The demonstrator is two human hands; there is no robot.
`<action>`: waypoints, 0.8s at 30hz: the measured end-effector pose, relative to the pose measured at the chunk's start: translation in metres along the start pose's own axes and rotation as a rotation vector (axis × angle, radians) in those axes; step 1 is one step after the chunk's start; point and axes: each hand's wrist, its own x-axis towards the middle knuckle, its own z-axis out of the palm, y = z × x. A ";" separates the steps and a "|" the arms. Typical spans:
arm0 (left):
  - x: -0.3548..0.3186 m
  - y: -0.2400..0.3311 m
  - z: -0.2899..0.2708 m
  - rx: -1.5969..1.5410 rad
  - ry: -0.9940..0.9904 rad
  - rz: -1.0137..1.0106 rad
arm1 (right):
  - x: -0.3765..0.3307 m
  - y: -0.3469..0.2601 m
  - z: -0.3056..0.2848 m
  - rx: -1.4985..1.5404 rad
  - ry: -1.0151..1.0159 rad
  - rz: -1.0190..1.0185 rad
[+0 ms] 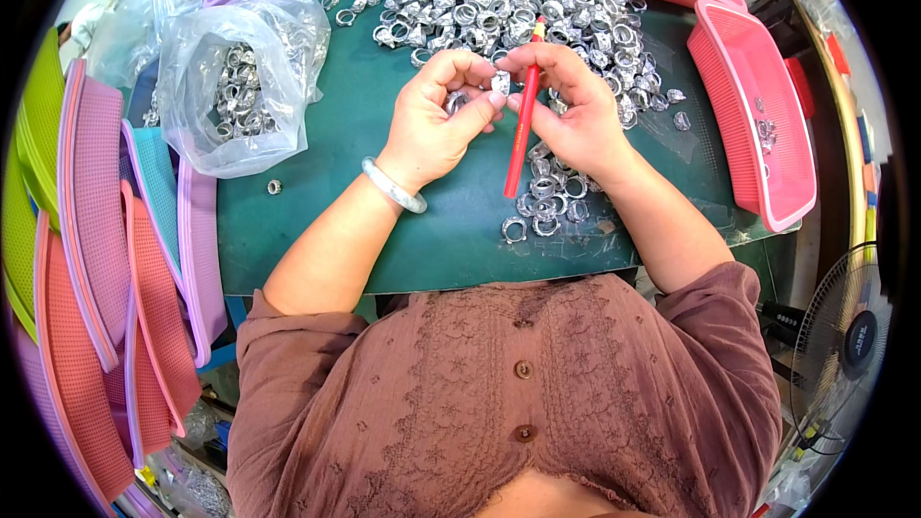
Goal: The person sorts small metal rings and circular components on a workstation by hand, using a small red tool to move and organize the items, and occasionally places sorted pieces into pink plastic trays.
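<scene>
My left hand [430, 123], with a pale bangle at its wrist, pinches a silver ring [501, 83] between thumb and fingertips. A second silver ring [458, 102] shows within the curl of those fingers; whether it is held or worn, I cannot tell. My right hand [585, 113] grips a red pencil [521, 146] that slants between its thumb and fingers, and its fingertips meet the pinched ring's right side. Just beyond both hands spreads a large heap of silver rings [499, 5]. A smaller group of rings [547, 200] lies below my right hand.
A clear plastic bag [288, 125] of rings stands at left on the green table [336, 240]. One loose ring [275, 187] lies near it. A pink basket [729, 86] with a few rings is at right. Stacked coloured baskets [91, 221] line the left edge; a fan [835, 336] stands at right.
</scene>
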 end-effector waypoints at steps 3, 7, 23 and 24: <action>0.000 -0.001 0.000 0.009 0.012 0.016 | 0.000 0.001 0.000 0.003 -0.012 -0.002; 0.001 0.000 0.000 0.045 0.017 0.034 | 0.001 0.001 0.000 0.010 -0.013 -0.006; 0.002 -0.006 -0.002 0.201 0.049 0.118 | 0.000 0.003 0.000 0.050 -0.011 -0.015; 0.003 -0.007 -0.003 0.231 0.041 0.147 | 0.000 0.003 0.000 0.037 -0.014 -0.021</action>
